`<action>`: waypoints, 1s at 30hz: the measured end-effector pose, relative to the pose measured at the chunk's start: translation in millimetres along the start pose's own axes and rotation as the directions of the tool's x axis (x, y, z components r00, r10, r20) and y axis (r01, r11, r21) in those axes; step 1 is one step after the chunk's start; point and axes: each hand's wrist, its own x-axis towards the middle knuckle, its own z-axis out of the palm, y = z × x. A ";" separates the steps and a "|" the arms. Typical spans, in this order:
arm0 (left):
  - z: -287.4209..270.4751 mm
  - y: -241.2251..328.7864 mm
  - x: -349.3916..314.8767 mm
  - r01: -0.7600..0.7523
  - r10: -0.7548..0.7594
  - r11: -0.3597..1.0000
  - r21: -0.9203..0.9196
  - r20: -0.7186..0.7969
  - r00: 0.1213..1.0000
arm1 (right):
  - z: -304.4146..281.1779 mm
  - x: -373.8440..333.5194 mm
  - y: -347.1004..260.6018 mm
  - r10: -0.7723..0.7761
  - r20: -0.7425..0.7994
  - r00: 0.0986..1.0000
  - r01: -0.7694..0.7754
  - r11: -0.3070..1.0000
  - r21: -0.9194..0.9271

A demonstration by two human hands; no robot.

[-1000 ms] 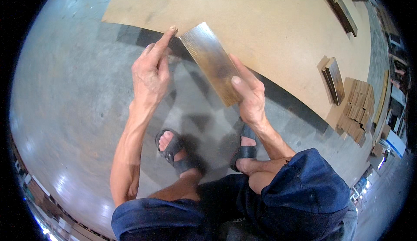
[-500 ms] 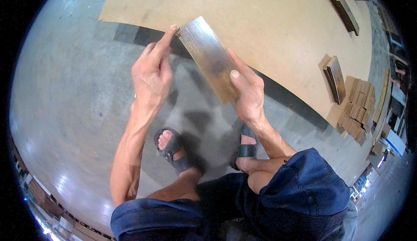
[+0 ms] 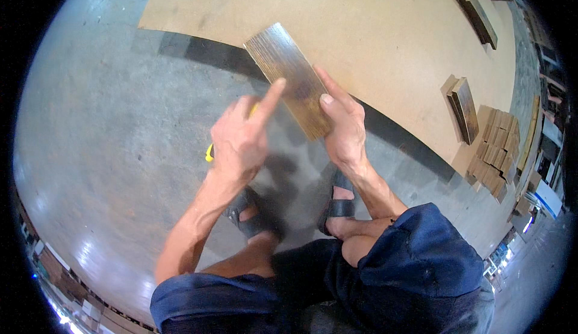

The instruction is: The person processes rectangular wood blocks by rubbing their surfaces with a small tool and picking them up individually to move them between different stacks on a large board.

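Observation:
A short wooden floorboard (image 3: 288,84) with a glossy brown, grained face is tilted in front of me. My right hand (image 3: 344,123) grips its lower right edge, thumb on the face and fingers behind. My left hand (image 3: 241,132) is curled around a yellow tool (image 3: 209,152), mostly hidden in the palm, so its kind does not show. The left index finger stretches out to the board's left edge, near its middle; that hand is slightly blurred.
A large tan sheet (image 3: 385,45) lies low ahead, its dark near edge above the grey concrete floor (image 3: 120,129). On it sit two small board stacks (image 3: 462,111) (image 3: 475,15) at the right. Many cut pieces (image 3: 495,147) are piled by its right corner. My sandalled feet are below.
My left hand has moved right and down from the board's upper left corner to its middle left edge, and the yellow tool now shows more. The right hand and board stay almost still.

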 end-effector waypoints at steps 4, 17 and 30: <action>-7.0 -2.8 15.7 0.127 -0.131 0.986 -0.108 -0.034 0.991 | 0.2 -2.1 -0.3 0.015 -0.002 1.000 -0.015 1.000 0.006; -3.6 30.1 -20.8 -0.036 0.011 0.996 0.083 0.276 0.961 | 4.2 -2.1 -9.9 0.141 0.049 0.989 -0.148 0.884 0.444; -39.9 4.7 20.4 0.070 -0.062 0.970 -0.231 0.043 0.997 | 11.0 0.6 -5.7 0.099 -0.047 0.994 -0.081 0.952 0.295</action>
